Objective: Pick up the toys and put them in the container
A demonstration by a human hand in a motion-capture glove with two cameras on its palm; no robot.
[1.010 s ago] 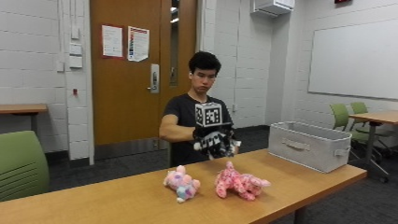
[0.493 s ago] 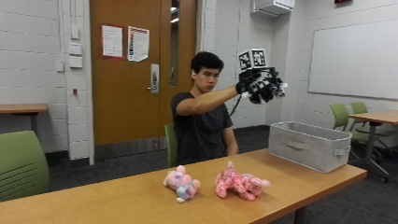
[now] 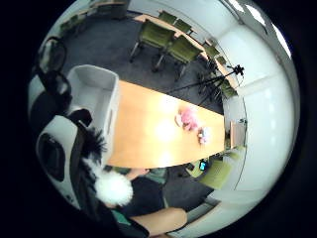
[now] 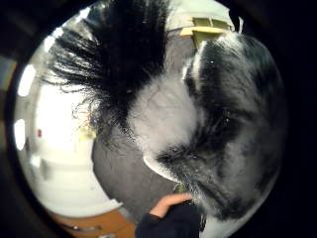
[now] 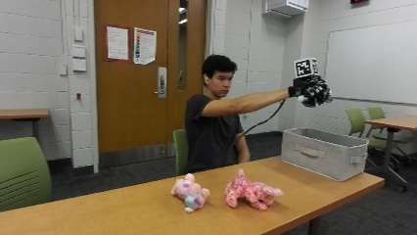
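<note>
My gloved right hand [image 5: 305, 89] is stretched out at head height, above the open grey fabric container [image 5: 324, 152] at the table's right end. It grips a black and white furry toy [image 5: 319, 96], whose fur fills the thumb side palm view [image 4: 198, 124] and shows beside the palm [image 3: 112, 186]. Two plush toys lie on the wooden table [image 5: 117, 218]: a pastel pink one [image 5: 190, 192] and a brighter pink spotted one [image 5: 253, 192]. From the palm, the container [image 3: 113, 99] lies below, with both pink toys [image 3: 188, 118] further along the table.
The person sits behind the table on a green chair [image 5: 178, 147]. Another green chair [image 5: 23, 171] stands at the left. More tables and green chairs [image 5: 359, 120] fill the room to the right. A tripod [image 3: 218, 79] stands across the table.
The hand rose from chest height to above head height, then swung out to the right and a little lower, over the container, still holding the furry toy. The pink toys stayed put.
</note>
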